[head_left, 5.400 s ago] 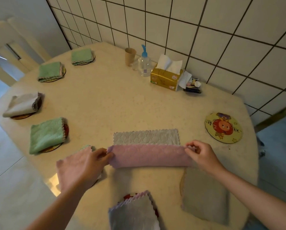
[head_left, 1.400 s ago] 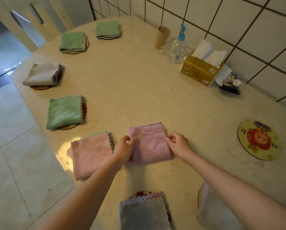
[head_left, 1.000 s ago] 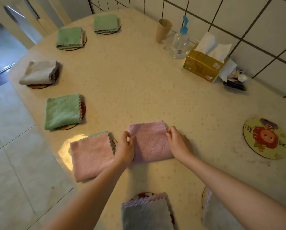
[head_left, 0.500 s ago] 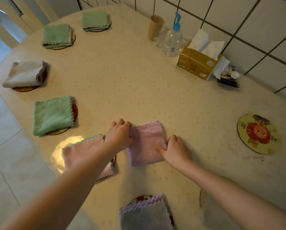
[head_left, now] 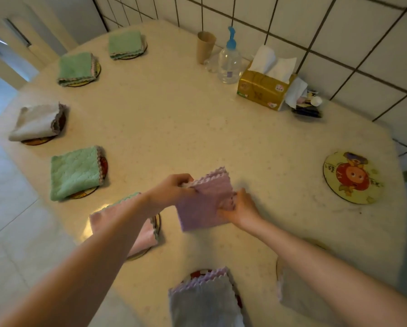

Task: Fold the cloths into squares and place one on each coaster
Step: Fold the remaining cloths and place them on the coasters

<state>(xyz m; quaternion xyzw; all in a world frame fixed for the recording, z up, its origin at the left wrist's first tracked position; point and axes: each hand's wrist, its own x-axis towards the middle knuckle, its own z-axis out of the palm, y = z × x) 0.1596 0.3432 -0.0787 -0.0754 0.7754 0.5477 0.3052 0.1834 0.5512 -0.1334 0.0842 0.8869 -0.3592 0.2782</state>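
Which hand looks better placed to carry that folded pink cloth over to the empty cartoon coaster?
Probably the right hand: it already grips the folded pink cloth, and the bare coaster lies on its side. The left hand would have to cross over.

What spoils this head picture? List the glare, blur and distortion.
Head view: a bright glare patch on the table edge beside the pink cloth on its coaster; the left hand and right hand holding the purple cloth look slightly motion-soft; wide-angle bending curves the wall tile lines; dim, warm light overall.
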